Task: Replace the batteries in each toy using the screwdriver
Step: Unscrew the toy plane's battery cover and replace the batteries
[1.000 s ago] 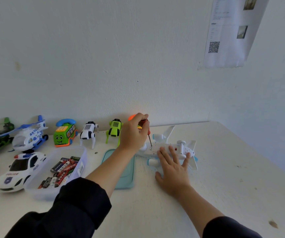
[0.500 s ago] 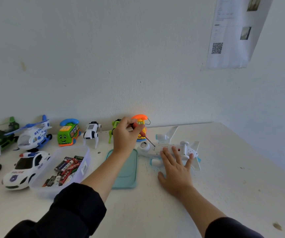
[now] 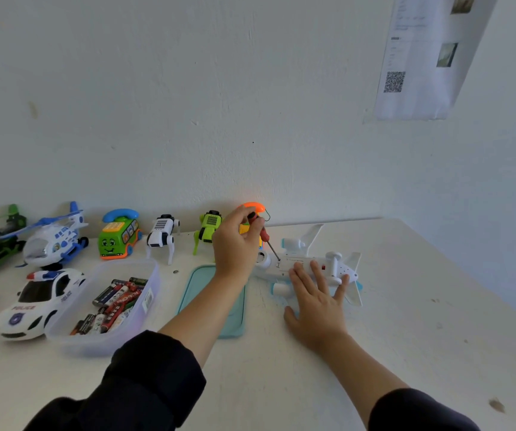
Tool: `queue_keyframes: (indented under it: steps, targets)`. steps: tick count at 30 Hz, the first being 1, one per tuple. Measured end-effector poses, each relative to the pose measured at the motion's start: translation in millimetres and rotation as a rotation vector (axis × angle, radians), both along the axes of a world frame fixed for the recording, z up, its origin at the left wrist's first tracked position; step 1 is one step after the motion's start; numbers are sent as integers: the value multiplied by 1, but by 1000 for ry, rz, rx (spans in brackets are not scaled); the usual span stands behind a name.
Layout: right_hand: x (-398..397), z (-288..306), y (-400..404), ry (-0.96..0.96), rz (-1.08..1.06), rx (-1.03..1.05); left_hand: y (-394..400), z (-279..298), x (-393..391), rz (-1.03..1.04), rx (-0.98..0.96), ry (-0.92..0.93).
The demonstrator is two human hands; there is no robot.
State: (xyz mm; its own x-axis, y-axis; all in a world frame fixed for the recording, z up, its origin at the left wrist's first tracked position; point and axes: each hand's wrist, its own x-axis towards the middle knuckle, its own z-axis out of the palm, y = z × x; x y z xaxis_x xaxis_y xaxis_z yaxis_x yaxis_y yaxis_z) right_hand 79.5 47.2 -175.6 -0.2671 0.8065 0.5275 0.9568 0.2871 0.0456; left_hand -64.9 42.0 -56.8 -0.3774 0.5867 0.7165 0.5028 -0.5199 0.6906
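A white toy airplane (image 3: 334, 262) lies belly-up on the table, right of centre. My right hand (image 3: 315, 303) presses flat on its body with straight fingers. My left hand (image 3: 235, 241) pinches the red handle of a small screwdriver (image 3: 266, 236), whose tilted shaft points down to the left end of the plane's belly cover. A clear tub of batteries (image 3: 116, 303) stands at the left.
A teal lid (image 3: 235, 312) lies between tub and airplane. Along the wall stand a green phone bus (image 3: 120, 234), a white robot dog (image 3: 162, 234), a green robot dog (image 3: 208, 228) and an orange toy (image 3: 255, 208). A police car (image 3: 39, 301) and helicopters (image 3: 54, 237) fill the far left.
My left hand has shifted left and tilted the screwdriver, its tip staying at the plane's belly. My right hand has kept pressing on the airplane.
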Motion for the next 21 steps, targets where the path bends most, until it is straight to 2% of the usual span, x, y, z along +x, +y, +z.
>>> queue_keyframes:
  steps: [3, 7, 10, 14, 21]
  targets:
    - [0, -1, 0, 1, 5, -28, 0, 0, -2, 67, 33, 156]
    - [0, 1, -1, -2, 0, 4, 2, -3, 1, 72, -2, 165]
    - [0, 1, -1, 5, 8, 22, 10, -4, 1, 160, -33, 211]
    - [0, 0, 0, 6, 6, 38, 16, -5, -1, 24, -44, 255]
    - [1, 0, -1, 38, 28, 69, 16, -3, 6, -57, -72, 120]
